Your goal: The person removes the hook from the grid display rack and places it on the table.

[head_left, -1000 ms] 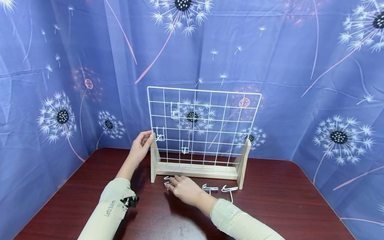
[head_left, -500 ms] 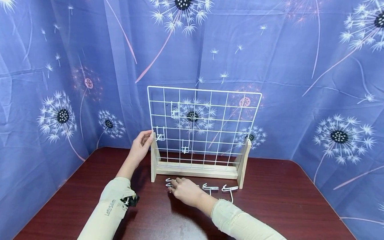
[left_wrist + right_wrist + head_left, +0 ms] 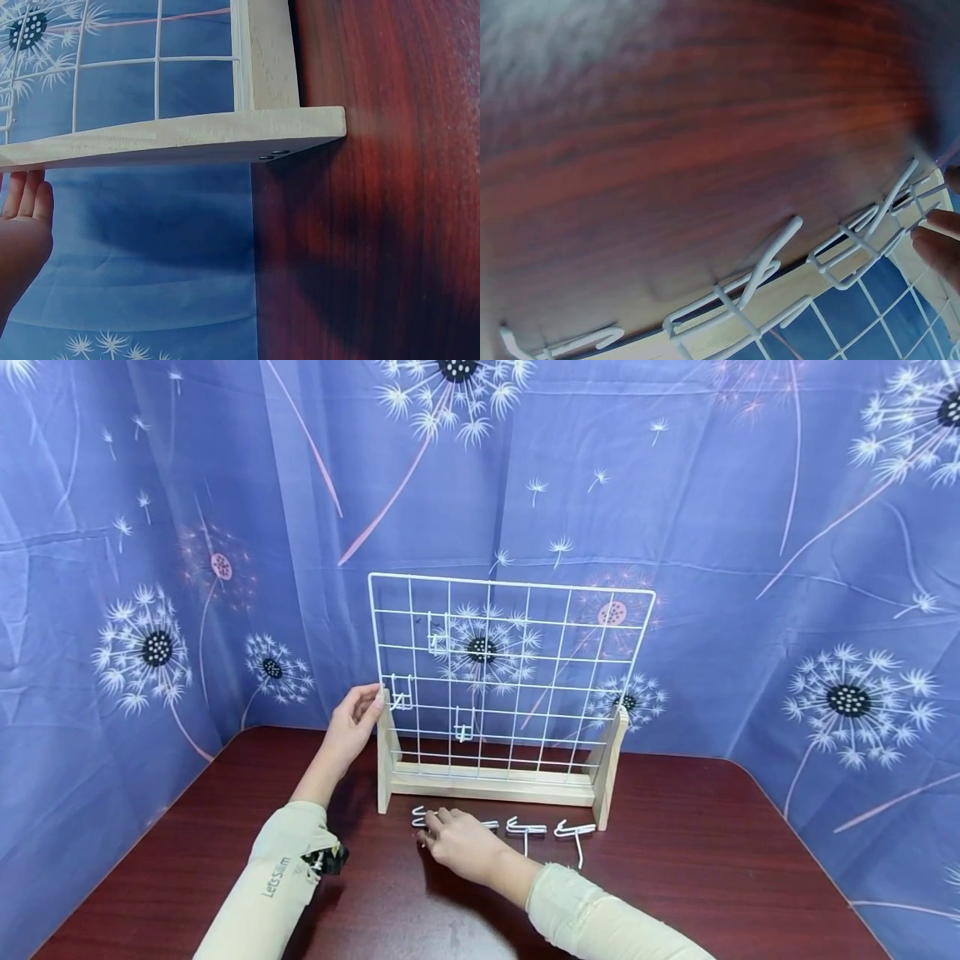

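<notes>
A white wire grid panel stands in a pale wooden stand. In the head view my left hand holds the top of the stand's left side piece; the left wrist view shows several fingers against that piece. Three white wire hooks hang on the grid, one of them a low hook. My right hand is low over the table, fingers bent at the leftmost loose hook and seeming to pinch it. The hand hides most of that hook.
More white hooks lie in a row before the stand: a half-covered hook, a middle hook and a right-hand hook. A dark red wooden table lies beneath. Blue dandelion-print cloth surrounds it.
My right hand has shifted slightly right, and the leftmost hook at its fingers has moved a little with it. The left hand stays on the stand.
</notes>
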Available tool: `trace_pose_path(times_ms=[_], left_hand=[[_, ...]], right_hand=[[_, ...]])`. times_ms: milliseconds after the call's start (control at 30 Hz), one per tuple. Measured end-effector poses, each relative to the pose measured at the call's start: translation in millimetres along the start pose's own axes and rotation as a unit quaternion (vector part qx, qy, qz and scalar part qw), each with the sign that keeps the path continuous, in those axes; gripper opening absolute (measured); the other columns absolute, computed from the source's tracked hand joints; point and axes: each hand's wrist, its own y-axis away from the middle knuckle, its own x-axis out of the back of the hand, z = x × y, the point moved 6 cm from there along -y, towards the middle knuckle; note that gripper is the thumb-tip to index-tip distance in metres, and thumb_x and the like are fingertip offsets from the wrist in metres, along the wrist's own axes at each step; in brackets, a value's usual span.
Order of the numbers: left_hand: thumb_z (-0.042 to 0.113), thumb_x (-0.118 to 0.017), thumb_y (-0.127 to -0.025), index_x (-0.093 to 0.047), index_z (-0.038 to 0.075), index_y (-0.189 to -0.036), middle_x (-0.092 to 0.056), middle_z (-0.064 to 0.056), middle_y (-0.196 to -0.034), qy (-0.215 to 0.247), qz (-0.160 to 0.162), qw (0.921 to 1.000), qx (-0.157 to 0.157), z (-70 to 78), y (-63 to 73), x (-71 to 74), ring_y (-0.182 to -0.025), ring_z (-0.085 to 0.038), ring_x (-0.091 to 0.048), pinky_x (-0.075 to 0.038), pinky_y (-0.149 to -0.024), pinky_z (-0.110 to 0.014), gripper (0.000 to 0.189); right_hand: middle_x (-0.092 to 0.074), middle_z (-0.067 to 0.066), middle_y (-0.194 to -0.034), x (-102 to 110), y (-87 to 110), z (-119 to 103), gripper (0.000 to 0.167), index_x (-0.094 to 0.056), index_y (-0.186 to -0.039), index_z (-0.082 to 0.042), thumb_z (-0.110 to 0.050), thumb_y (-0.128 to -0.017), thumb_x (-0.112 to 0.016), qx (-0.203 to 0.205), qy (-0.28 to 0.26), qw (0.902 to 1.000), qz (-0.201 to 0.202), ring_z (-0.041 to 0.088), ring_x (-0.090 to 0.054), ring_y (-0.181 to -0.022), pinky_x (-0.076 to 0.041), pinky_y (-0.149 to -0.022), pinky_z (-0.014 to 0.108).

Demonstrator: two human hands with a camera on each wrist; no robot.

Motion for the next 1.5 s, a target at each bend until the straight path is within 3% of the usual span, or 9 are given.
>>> trace_pose_path(times_ms=[233,700,1067,1300,1367,1500], left_hand=[[0.009,-0.05,-0.1,-0.045,-0.008,-0.134,-0.051,-0.029,-0.13,0.007,-0.006,0.9997,0.021,-0.3,0.0,-1.8,-0.101,0.0,-0.051,-0.041,-0.088,-0.01,0.038],[0.011,-0.051,-0.1,-0.046,-0.008,-0.132,-0.053,-0.028,-0.127,-0.003,-0.008,1.0,0.005,1.6,0.2,-0.6,-0.101,0.0,-0.052,-0.042,-0.088,-0.011,0.038],[0.013,-0.05,-0.101,-0.047,-0.007,-0.133,-0.053,-0.027,-0.127,0.002,-0.01,0.9999,0.01,1.0,1.8,-0.4,-0.101,0.0,-0.051,-0.041,-0.089,-0.011,0.038],[0.013,-0.05,-0.101,-0.046,-0.007,-0.133,-0.053,-0.027,-0.127,-0.002,-0.011,0.9999,0.004,2.8,1.6,-0.7,-0.107,-0.01,-0.052,-0.041,-0.089,-0.011,0.038],[0.01,-0.049,-0.101,-0.045,-0.009,-0.133,-0.052,-0.028,-0.127,-0.001,-0.014,0.9998,0.013,11.3,3.8,-1.3,-0.111,-0.018,-0.051,-0.041,-0.089,-0.011,0.037],[0.01,-0.05,-0.1,-0.046,-0.009,-0.133,-0.052,-0.029,-0.127,0.002,-0.013,0.9998,0.012,11.1,3.3,-0.7,-0.108,-0.013,-0.052,-0.041,-0.088,-0.011,0.038]], right_hand=[[-0.064,0.002,-0.108,0.5,-0.2,-5.2,0.024,-0.074,-0.111,-0.024,-0.028,-0.096,-0.055,-0.005,0.014,0.9998,0.008,0.014,-0.062,-0.09,-0.052,-0.073,0.022],[-0.064,0.0,-0.104,4.3,-0.1,-10.9,0.022,-0.076,-0.098,-0.026,-0.031,-0.094,-0.054,0.005,0.042,0.999,0.012,0.013,-0.061,-0.092,-0.05,-0.072,0.022],[-0.065,-0.001,-0.108,5.8,-0.1,-16.1,0.023,-0.075,-0.099,-0.025,-0.032,-0.093,-0.053,0.007,0.043,0.9989,0.013,0.012,-0.059,-0.094,-0.049,-0.072,0.022],[-0.062,-0.002,-0.102,6.2,-0.2,-17.0,0.026,-0.074,-0.098,-0.028,-0.033,-0.093,-0.05,0.007,0.046,0.9987,0.019,0.012,-0.057,-0.09,-0.045,-0.068,0.022],[-0.062,-0.002,-0.102,6.4,-0.1,-16.8,0.026,-0.074,-0.098,-0.028,-0.033,-0.093,-0.049,0.007,0.046,0.9987,0.019,0.012,-0.057,-0.09,-0.046,-0.068,0.022],[-0.062,-0.002,-0.105,7.8,0.4,-15.9,0.025,-0.074,-0.101,-0.028,-0.033,-0.093,-0.05,0.011,0.043,0.9989,0.013,0.012,-0.057,-0.092,-0.046,-0.069,0.022]])
